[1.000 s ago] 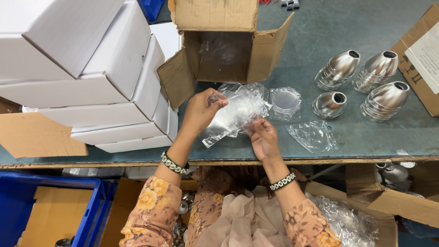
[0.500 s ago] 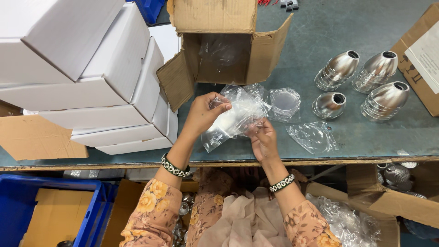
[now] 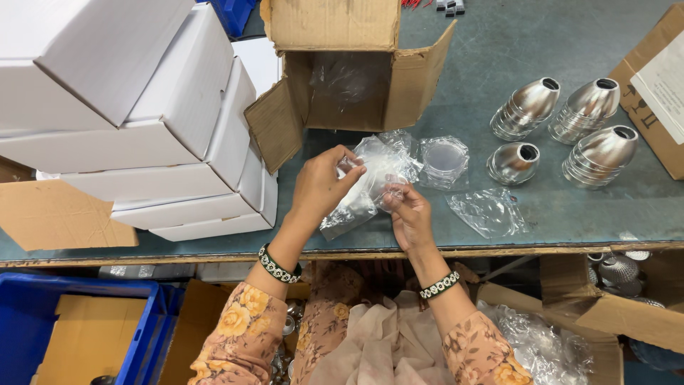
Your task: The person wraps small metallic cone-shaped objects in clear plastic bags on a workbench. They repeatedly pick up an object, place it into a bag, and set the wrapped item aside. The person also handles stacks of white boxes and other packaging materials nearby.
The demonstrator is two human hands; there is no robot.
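Observation:
Both hands hold one clear plastic bag [image 3: 356, 203] above the near part of the green table [image 3: 499, 43]. My left hand [image 3: 322, 184] pinches its upper left edge. My right hand [image 3: 407, 212] grips the right side, fingers curled into the film. The bag hangs crumpled between them; I cannot tell what is inside. Just behind it lies a round clear-wrapped disc [image 3: 443, 158], and a loose empty bag [image 3: 488, 212] lies to the right.
An open cardboard box [image 3: 342, 78] lies on its side behind my hands. Stacked white boxes [image 3: 142, 121] fill the left. Several shiny metal cone-shaped shades [image 3: 563, 132] lie at the right. A blue crate [image 3: 64, 328] and more cardboard boxes [image 3: 613, 306] sit below the table edge.
Both hands have drawn a little closer together and the bag has bunched up more between them. Nothing else has moved.

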